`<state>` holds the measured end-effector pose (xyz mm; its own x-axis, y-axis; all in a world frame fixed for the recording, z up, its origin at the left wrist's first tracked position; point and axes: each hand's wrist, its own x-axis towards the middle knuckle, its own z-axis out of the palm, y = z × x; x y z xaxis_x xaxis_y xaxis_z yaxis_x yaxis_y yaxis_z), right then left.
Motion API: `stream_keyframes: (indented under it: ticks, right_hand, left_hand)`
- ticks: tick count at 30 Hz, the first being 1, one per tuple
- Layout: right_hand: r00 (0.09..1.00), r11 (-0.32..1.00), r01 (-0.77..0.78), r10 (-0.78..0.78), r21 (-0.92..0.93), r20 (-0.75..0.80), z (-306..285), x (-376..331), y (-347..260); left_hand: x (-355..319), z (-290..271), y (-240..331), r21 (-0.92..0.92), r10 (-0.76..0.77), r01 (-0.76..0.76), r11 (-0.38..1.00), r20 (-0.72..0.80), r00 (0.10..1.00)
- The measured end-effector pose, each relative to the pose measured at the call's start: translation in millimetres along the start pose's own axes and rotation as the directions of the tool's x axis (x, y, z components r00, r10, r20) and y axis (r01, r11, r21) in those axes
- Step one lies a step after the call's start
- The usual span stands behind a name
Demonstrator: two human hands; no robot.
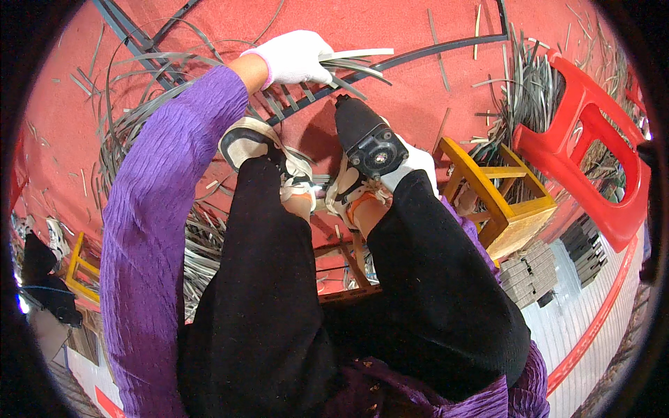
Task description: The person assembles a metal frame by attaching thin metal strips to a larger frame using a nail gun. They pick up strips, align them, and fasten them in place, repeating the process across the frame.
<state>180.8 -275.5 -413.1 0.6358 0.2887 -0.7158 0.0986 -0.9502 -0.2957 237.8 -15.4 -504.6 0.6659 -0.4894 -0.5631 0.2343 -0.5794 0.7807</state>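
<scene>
My left hand [296,59], in a white glove, is closed around a bunch of flat grey strips [355,63], whose ends stick out to the right. Their long tails loop back behind my purple sleeve. Beneath that hand lies a dark metal frame [425,50] with a curved bar and short slats. In my white-gloved right hand [418,166] is a black air nail gun [369,139], its bolted cap facing up and its narrow end toward the frame. The tool and my leg hide most of those fingers. Both shoes flank the space below the frame.
To the right stand a small yellow wooden stool [512,202] and a red plastic stool [592,132]. A heap of grey strips [533,87] lies beyond them. Grey stacked blocks [529,272] sit at lower right. Scraps litter the red floor [63,153]; another yellow stool [82,268] is far left.
</scene>
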Motion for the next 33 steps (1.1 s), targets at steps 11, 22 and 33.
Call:
stream_keyframes:
  ticks: [11,22,33]
  right_hand:
    - [0.994,0.995,-0.062,0.069,-0.085,0.090,-6,2,-7]
    - [0.997,0.998,0.065,-0.065,-0.020,-0.028,3,4,0]
    - [0.990,0.993,-0.008,0.025,-0.118,0.139,-6,6,-13]
  left_hand:
    - [-4,-1,-3,-0.056,0.007,-0.006,0.998,0.024,1.000]
    - [13,2,-5,0.167,0.062,-0.072,0.983,0.068,0.996]
    - [20,4,-7,0.207,0.097,-0.107,0.972,0.060,0.994]
